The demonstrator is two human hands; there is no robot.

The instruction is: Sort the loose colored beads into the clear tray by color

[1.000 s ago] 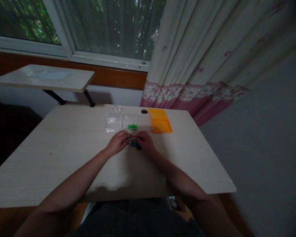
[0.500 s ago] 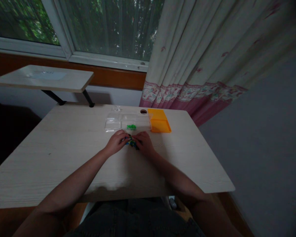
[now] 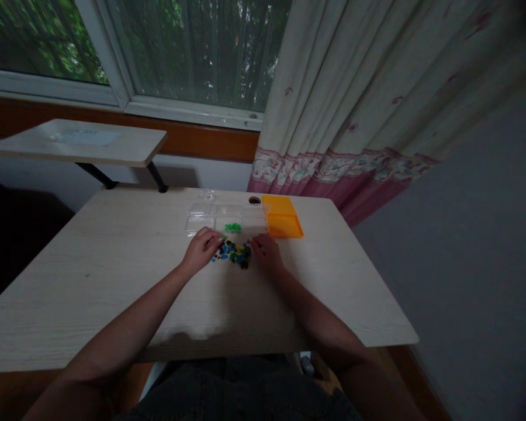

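A loose pile of small blue, dark, green and yellow pieces (image 3: 234, 252) lies on the table between my hands; they are too small to name. My left hand (image 3: 199, 250) is at the pile's left edge, thumb and fingers pinched, with a bit of green at the fingertips. On the other side, my right hand (image 3: 267, 254) has its fingers drawn together beside the pile, and what they hold, if anything, is too small to make out. Just beyond, a clear plastic compartment tray (image 3: 207, 223) has small bright green pieces (image 3: 232, 227) in its front middle compartment.
An open orange box (image 3: 284, 225) lies right of the clear tray, near a round cable hole (image 3: 255, 200) in the wooden table (image 3: 127, 263). A raised shelf (image 3: 114, 146) stands at the back left. Curtains (image 3: 333, 117) hang behind the table, and a wall borders the right side.
My hands have moved apart, the left one leftward and the right one rightward. The pile between them is now uncovered and looks more spread out.
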